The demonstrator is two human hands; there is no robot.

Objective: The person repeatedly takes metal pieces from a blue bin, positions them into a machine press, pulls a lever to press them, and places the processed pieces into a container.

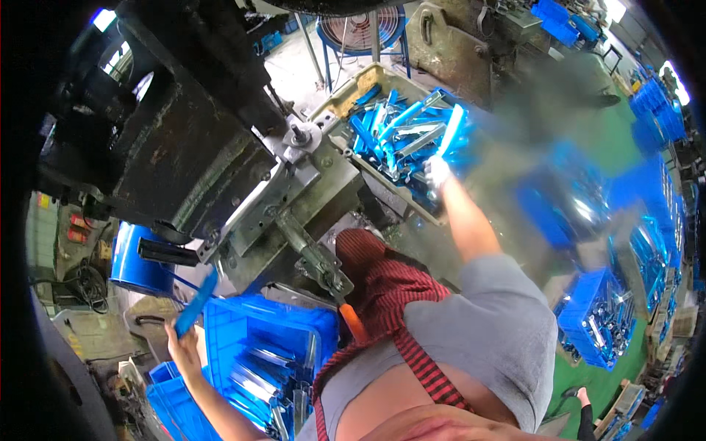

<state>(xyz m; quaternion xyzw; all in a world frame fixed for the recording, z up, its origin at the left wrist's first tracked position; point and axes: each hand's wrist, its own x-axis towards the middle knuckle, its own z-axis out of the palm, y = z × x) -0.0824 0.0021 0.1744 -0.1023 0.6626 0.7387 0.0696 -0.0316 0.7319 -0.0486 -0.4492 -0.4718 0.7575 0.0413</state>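
A blue-coated strip (197, 303) is pinched in the left hand (182, 344) at seven o'clock; another strip (450, 131) is gripped by the gloved right hand (437, 172) at one o'clock, over the tray (346, 95); grips are best kept firm near the ends

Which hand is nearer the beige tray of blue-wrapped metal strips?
Right. The right hand reaches into the beige tray; the left hand holds a blue strip far below.

Right hand (437, 172) motion-blurred; floor crates (566, 198) beyond smeared; left forearm cut off below
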